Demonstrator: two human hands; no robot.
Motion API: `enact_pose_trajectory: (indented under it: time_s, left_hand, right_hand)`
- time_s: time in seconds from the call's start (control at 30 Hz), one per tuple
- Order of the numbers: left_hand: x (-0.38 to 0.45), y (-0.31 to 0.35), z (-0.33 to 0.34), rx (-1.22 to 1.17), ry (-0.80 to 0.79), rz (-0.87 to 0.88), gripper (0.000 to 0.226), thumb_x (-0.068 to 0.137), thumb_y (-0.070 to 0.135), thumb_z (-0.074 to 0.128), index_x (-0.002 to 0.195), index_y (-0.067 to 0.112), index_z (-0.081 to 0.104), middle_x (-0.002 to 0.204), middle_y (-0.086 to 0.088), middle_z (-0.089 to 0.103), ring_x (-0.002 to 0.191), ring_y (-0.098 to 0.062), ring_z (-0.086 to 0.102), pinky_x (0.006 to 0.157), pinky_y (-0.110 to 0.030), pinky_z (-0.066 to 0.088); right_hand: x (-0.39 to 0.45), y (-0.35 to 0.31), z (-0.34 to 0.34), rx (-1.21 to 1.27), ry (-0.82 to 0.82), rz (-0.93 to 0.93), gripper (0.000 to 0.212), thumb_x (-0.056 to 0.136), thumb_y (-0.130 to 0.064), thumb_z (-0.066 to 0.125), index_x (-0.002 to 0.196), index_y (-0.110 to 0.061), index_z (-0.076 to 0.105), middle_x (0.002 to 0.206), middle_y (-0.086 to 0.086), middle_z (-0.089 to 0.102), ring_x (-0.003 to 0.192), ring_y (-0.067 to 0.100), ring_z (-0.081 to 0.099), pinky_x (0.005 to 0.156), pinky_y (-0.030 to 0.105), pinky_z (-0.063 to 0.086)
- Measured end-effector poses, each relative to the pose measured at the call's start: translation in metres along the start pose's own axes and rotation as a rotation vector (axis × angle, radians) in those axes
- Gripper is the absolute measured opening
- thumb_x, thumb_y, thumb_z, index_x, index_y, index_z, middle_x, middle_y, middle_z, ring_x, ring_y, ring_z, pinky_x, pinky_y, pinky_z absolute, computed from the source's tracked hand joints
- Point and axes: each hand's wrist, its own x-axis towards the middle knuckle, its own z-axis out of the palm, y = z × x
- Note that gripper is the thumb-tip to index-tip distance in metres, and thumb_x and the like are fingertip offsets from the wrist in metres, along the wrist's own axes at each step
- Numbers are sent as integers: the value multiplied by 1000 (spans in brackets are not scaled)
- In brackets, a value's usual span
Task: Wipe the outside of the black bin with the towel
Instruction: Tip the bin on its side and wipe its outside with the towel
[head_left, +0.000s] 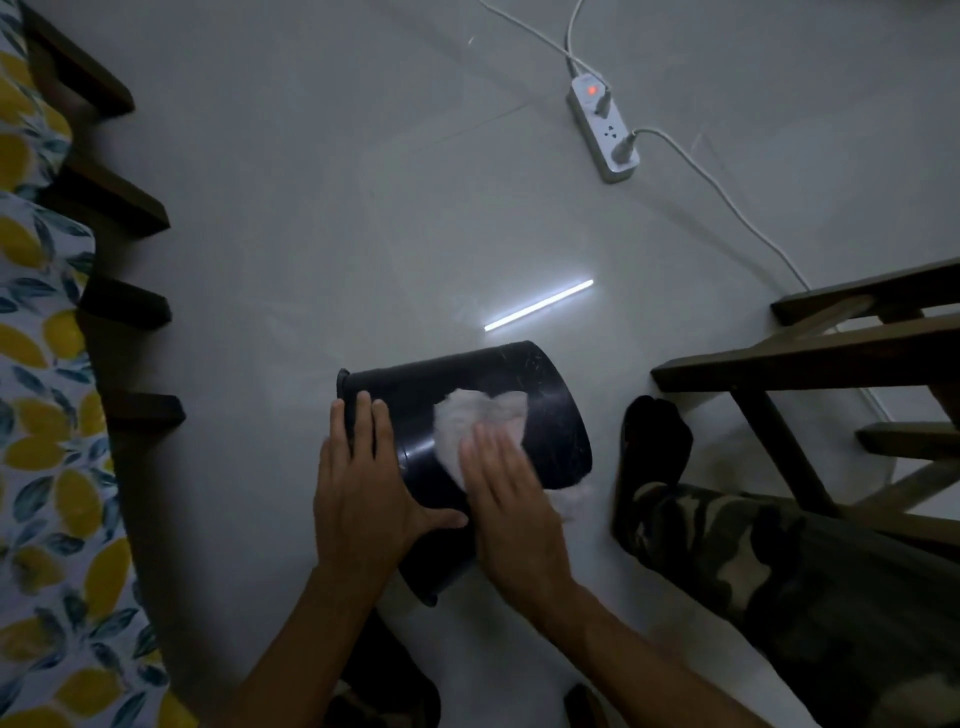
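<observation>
The black bin (540, 384) lies on its side on the pale floor, rim toward the left, base toward the right. My left hand (363, 488) rests flat on the bin's side near the rim, fingers spread, thumb hooked round the lower wall. A white towel (472, 415) is spread on the bin's upper side. My right hand (509, 499) presses flat on the towel's lower part, fingers together and slightly blurred. More white cloth (574, 501) shows below the bin's base.
A leg in camouflage trousers with a black sock (657, 441) stretches out right of the bin. Dark wooden furniture (810, 358) stands at the right. A lemon-print cushion (47, 415) on a wooden frame lines the left. A power strip (605, 130) with cables lies far on the floor.
</observation>
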Motion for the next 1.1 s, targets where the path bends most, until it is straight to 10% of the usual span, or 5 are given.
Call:
enact_pose_trajectory:
  time_s: [0.33,0.53,0.67,0.87,1.1]
  left_hand:
    - [-8,7,3,-38,34,-5,159,39,104,52,158,3,21,167,-17,18,154,-37,14,114,-57,33]
    - [-20,10,15,-22,42,16,157,41,98,62,158,2,21,167,-18,14,153,-39,15,113,-58,33]
    - [-42,17,25,-66,67,9,150,50,99,56,157,-1,25,166,-21,17,153,-41,15,111,-58,38]
    - [-51,25,27,-72,28,-45,157,37,90,76,157,2,25,167,-19,18,153,-40,17,108,-61,39]
    - [-49,20,34,-116,47,-50,164,34,89,76,160,5,15,169,-16,10,154,-38,10,111,-62,35]
  right_hand:
    - [145,44,-46,-58,55,276,36,97,-14,57,129,-30,60,97,-3,70,84,14,65,85,33,56]
    - [18,5,-2,-27,113,153,55,98,-13,58,151,-8,48,159,15,46,149,29,40,125,46,29]
    - [67,-24,-8,77,-98,-83,53,95,-26,63,146,-15,52,149,9,57,140,25,51,120,44,35]
    - [159,45,-29,-133,-317,231,35,99,-22,45,130,-26,61,118,7,71,107,29,68,97,43,45]
    - [33,43,-29,-86,72,338,66,82,0,70,145,-9,54,152,16,53,140,37,51,112,53,44]
